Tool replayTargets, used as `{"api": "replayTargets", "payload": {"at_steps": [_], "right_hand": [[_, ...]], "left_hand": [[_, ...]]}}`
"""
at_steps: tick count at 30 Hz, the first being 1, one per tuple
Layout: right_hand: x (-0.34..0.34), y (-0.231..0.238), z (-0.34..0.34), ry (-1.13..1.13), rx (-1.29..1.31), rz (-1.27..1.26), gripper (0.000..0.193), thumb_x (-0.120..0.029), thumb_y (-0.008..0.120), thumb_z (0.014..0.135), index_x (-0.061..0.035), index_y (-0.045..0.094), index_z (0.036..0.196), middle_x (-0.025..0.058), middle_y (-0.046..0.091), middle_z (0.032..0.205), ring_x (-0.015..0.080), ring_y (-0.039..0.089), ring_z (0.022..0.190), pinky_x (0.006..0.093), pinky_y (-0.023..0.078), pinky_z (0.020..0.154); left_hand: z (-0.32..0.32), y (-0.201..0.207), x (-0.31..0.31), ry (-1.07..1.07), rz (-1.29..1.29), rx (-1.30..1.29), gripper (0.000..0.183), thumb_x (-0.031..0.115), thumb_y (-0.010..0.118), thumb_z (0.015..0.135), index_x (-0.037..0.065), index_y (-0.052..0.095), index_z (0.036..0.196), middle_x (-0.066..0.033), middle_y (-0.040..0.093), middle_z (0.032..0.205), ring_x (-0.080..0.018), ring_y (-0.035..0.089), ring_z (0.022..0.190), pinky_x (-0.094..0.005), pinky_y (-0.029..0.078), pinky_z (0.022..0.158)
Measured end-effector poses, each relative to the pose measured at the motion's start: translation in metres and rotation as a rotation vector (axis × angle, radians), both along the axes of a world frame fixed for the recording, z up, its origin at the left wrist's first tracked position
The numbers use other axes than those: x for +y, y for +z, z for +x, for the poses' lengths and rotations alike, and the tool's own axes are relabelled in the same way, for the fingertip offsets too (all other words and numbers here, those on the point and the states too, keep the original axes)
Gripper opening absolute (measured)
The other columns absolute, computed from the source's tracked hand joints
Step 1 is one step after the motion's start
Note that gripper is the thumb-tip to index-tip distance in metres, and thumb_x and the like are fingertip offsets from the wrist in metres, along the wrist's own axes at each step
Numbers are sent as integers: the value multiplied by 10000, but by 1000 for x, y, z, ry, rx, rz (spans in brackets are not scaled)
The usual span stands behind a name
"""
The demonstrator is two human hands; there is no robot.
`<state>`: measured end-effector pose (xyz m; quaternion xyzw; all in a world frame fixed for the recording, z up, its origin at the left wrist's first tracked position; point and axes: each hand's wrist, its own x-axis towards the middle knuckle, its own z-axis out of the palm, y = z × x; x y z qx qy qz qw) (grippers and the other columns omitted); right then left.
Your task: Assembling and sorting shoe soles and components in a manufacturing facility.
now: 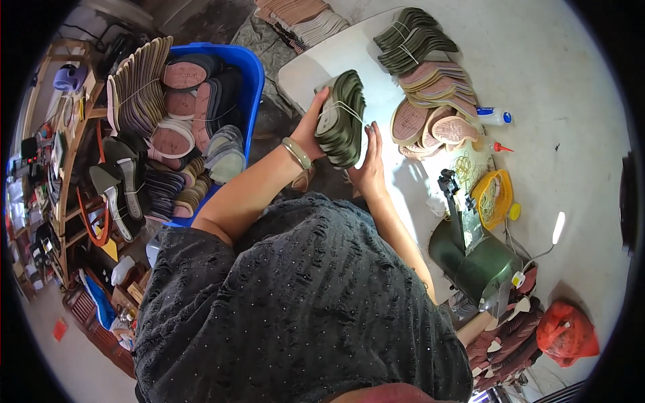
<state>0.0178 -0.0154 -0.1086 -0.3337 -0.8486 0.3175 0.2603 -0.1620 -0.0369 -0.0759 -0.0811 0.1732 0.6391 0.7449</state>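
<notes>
My left hand point(312, 134) is closed around the left side of a bundle of dark green shoe soles point(344, 131), held up over the table's near left edge. A pale elastic band point(344, 107) runs across the stacked soles toward the fingertips of my right hand point(369, 164). Those fingers are stretched out along the bundle's right side, with the thumb near its lower end. Whether they hook the band is too small to tell. A bracelet point(296, 153) circles my left wrist.
On the white table point(312, 70) lie banded green soles point(413, 43), pink-brown soles point(437, 111), a white-and-blue bottle point(494, 116), a yellow basket point(494, 198) and a dark green machine point(474, 258). To the left, a blue bin point(254, 74) holds many soles. A red bag point(568, 332) sits lower right.
</notes>
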Motion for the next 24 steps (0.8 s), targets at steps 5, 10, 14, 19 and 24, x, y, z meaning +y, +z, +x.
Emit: {"api": "replayTargets", "payload": {"at_steps": [5, 10, 14, 19, 24], "right_hand": [[16, 0, 9, -56, 9, -6, 610, 56, 665, 699, -51, 452, 1260, 197, 398, 1348, 379, 459, 1198, 422, 431, 962], [13, -22, 47, -233, -70, -54, 375, 41, 616, 763, -63, 577, 1121, 139, 501, 1249, 287, 550, 1073, 332, 518, 793], [-7, -9, 52, -195, -49, -200, 314, 41, 610, 776, -65, 607, 1072, 126, 517, 1224, 248, 576, 1008, 300, 516, 737], [-10, -1, 58, -216, -17, -261, 313, 51, 596, 788, -66, 598, 1078, 137, 514, 1214, 264, 590, 989, 307, 524, 723], [-7, -2, 62, -232, 1, -250, 315, 51, 602, 790, -61, 593, 1084, 147, 508, 1220, 270, 588, 985, 307, 532, 722]], "left_hand": [[-5, -24, 9, -279, -105, 606, 498, 418, 523, 910, 10, 531, 1194, -77, 620, 1052, -133, 609, 893, -272, 502, 752], [-10, -2, 73, -39, 2, 1351, 552, 311, 762, 705, -30, 566, 1092, -123, 647, 977, -184, 618, 856, -316, 485, 806], [-20, -5, 180, 88, 190, 1824, 812, 473, 759, 615, -23, 493, 1201, -224, 603, 1119, -357, 575, 1051, -392, 439, 919], [-5, -23, 286, -137, 97, 2182, 1068, 584, 707, 670, 39, 203, 1436, -220, 253, 1463, -373, 371, 1286, -384, 370, 1025], [-1, -48, 256, -387, 74, 2541, 998, 506, 690, 728, 144, 133, 1474, -160, 37, 1534, -439, 103, 1379, -519, 284, 1075]]}}
